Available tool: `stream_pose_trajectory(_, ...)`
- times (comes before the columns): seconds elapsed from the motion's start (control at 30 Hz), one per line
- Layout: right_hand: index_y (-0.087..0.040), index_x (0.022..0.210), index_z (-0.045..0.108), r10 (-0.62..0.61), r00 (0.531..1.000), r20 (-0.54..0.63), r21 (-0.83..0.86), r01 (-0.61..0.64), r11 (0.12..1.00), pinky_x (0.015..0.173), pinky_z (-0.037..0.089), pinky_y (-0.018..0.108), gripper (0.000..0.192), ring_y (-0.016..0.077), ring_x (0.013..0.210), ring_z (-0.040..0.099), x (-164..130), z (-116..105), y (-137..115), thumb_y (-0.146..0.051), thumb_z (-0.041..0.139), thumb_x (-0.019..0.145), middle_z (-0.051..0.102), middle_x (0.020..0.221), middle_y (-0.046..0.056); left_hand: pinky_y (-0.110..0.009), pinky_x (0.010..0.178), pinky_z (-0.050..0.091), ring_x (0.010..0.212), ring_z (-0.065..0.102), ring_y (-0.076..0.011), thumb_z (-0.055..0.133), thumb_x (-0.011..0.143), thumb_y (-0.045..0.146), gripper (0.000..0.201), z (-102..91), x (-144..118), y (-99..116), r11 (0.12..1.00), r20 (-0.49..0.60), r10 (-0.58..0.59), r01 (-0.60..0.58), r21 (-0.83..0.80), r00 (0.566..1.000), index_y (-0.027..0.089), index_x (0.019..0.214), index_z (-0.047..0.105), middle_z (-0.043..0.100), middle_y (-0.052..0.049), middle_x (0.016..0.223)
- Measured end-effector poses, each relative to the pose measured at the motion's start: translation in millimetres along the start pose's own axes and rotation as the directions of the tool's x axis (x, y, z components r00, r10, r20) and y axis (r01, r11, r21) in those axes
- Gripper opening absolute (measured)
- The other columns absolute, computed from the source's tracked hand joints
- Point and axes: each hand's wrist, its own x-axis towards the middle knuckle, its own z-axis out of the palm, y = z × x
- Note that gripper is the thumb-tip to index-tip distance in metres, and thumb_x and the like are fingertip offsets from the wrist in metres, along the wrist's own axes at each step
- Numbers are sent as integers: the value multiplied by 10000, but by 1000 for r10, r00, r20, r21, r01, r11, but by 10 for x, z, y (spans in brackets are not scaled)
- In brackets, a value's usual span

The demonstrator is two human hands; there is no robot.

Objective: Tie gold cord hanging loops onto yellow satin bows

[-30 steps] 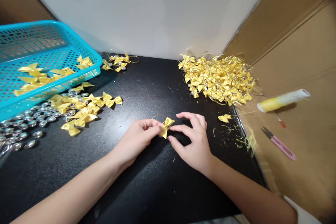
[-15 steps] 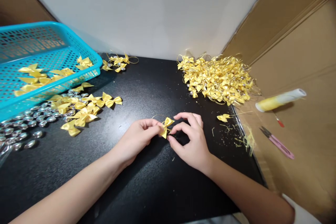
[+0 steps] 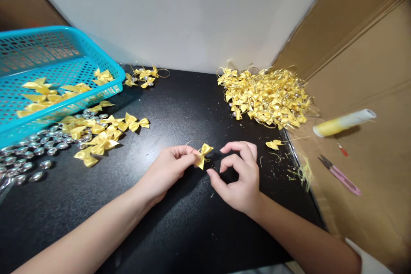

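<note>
Between the thumb and fingers of my left hand (image 3: 171, 167) a yellow ribbon bow (image 3: 204, 154) is pinched above the black tabletop. A thin cord loop rises behind the bow, and a short curl of cord shows at its lower right side. My right hand (image 3: 239, 175) is just right of the bow and does not touch it. Its thumb and fingers are curved and apart, with nothing visible between them.
On the left stands a turquoise basket (image 3: 96, 51) holding bows, with silvery beads (image 3: 48, 145) and loose bows (image 3: 104, 141) before it. A heap of corded bows (image 3: 269, 98) lies at back right. Thread snips (image 3: 343, 180) and a thread spool (image 3: 343, 123) rest on cardboard at right.
My right hand has drawn back to the right from the bow, and its fingers have spread a little. My left hand keeps its pinch on the bow in the same place.
</note>
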Motion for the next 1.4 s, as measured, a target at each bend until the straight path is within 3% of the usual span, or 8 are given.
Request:
stream_pose_trajectory(0.2, -264, 745, 688, 36, 996, 76, -26, -34, 999, 895, 427, 439, 66, 238, 991, 544, -18, 64, 21, -237, 747, 735, 653, 1011, 21, -225, 458, 160, 451, 274, -68, 661, 661, 319, 175, -5, 6, -15, 1000, -12, 27, -26, 16, 1000, 178, 583, 592, 462, 80, 497)
stream_pose_trajectory(0.6, -279, 783, 727, 40, 998, 39, -52, -38, 998, 863, 431, 426, 70, 224, 959, 557, -11, 92, 31, -210, 729, 771, 682, 971, 15, -226, 464, 173, 451, 271, -70, 665, 641, 338, 182, 12, -4, 10, 999, -17, 23, -22, 28, 1000, 182, 578, 595, 451, 82, 485)
stream_pose_trajectory(0.83, -256, 681, 686, 53, 998, 44, -61, -50, 997, 856, 427, 411, 124, 218, 954, 556, -6, 136, 34, -174, 698, 773, 676, 931, 11, -230, 456, 144, 457, 259, -69, 653, 644, 308, 150, 20, -21, -3, 998, -23, 38, -37, 54, 999, 177, 583, 609, 466, 74, 490)
stream_pose_trajectory(1.1, -227, 682, 644, 40, 978, 205, 1, -41, 999, 910, 435, 421, 102, 241, 1039, 519, 16, 35, 47, -163, 669, 758, 615, 1037, 43, -209, 477, 233, 475, 351, -74, 637, 640, 289, 125, 20, -22, -5, 996, -17, 62, -60, 66, 998, 174, 593, 626, 567, 48, 548)
stream_pose_trajectory(1.23, -219, 719, 648, -8, 927, 376, 66, -18, 998, 942, 431, 419, 92, 243, 1083, 492, 69, -87, 91, -154, 663, 782, 569, 1091, 58, -204, 537, 300, 518, 408, -79, 671, 640, 306, 164, 35, -16, -51, 996, 11, 86, -86, 5, 996, 162, 594, 609, 570, 44, 569)
stream_pose_trajectory(1.4, -212, 762, 639, -55, 886, 460, 91, 15, 996, 993, 396, 439, 71, 252, 1137, 452, 108, -168, 128, -169, 653, 816, 536, 1162, 68, -204, 553, 304, 536, 409, -76, 672, 667, 283, 154, 26, -14, -73, 993, 33, 118, -118, -3, 992, 156, 610, 605, 548, 52, 573)
